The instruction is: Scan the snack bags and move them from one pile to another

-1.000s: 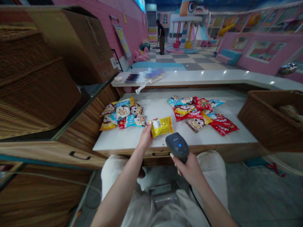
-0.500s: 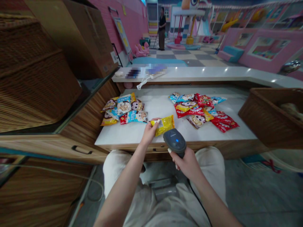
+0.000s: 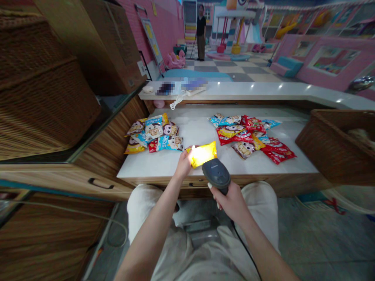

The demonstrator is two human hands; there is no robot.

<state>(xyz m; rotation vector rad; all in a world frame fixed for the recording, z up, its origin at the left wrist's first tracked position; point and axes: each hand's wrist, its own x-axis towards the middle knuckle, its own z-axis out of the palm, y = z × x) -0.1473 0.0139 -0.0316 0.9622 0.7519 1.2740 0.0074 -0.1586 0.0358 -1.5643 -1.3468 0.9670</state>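
My left hand point(image 3: 184, 162) grips the left end of a yellow snack bag point(image 3: 202, 154), held over the front part of the white counter point(image 3: 146, 166). Bright light washes out the bag's face. A dark grey barcode scanner point(image 3: 216, 172) is in my right hand point(image 3: 231, 199), fingers wrapped round its handle, its head just below and right of the bag. Its black cable point(image 3: 246, 246) runs down by my leg. On the left lies a pile of blue, yellow and red snack bags point(image 3: 154, 130). Another pile, with more red snack bags point(image 3: 278, 150), lies on the right.
A wicker basket point(image 3: 331, 144) stands at the right. Large wicker baskets point(image 3: 43, 89) and a cardboard box point(image 3: 114, 47) rise at the left. On the raised ledge point(image 3: 249, 90) are blurred items and a white cable point(image 3: 177, 100). A person point(image 3: 200, 33) stands far off.
The yellow bag's face has lit up brightly, and the blue light on the scanner has gone out. Both hands have stayed almost in place.
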